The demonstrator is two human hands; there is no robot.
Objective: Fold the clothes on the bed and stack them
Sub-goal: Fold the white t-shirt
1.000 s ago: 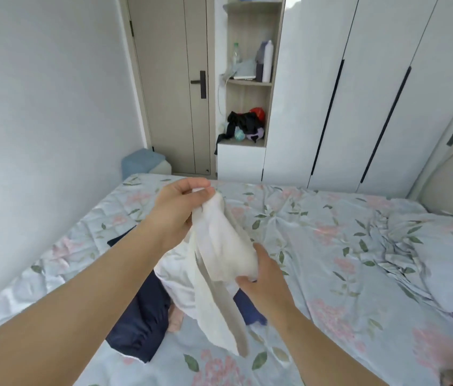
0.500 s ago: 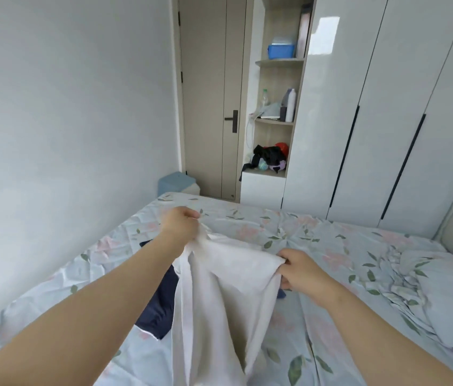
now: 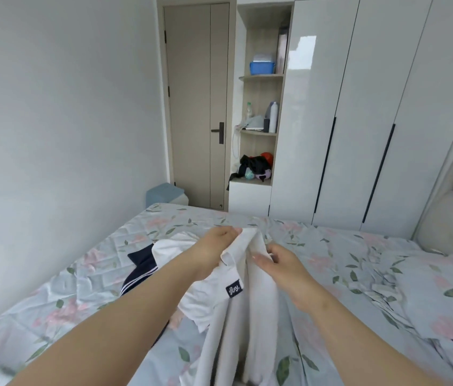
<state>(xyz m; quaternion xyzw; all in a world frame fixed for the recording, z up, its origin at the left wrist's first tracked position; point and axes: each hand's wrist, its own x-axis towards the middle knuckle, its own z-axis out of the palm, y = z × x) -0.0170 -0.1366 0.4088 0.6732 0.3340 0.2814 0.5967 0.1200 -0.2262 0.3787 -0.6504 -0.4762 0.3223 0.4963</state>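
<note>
above the floral bed (image 3: 331, 254), left hand (image 3: 214, 252) and right hand (image 3: 281, 263) pinch the hanging white garment's (image 3: 250, 316) top edge.

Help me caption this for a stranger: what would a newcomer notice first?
Two bare arms reach in at centre, the left hand and right hand holding up a white garment with a small dark label. Beyond the left arm, on the floral bed, lies a navy garment with white stripes.
</note>
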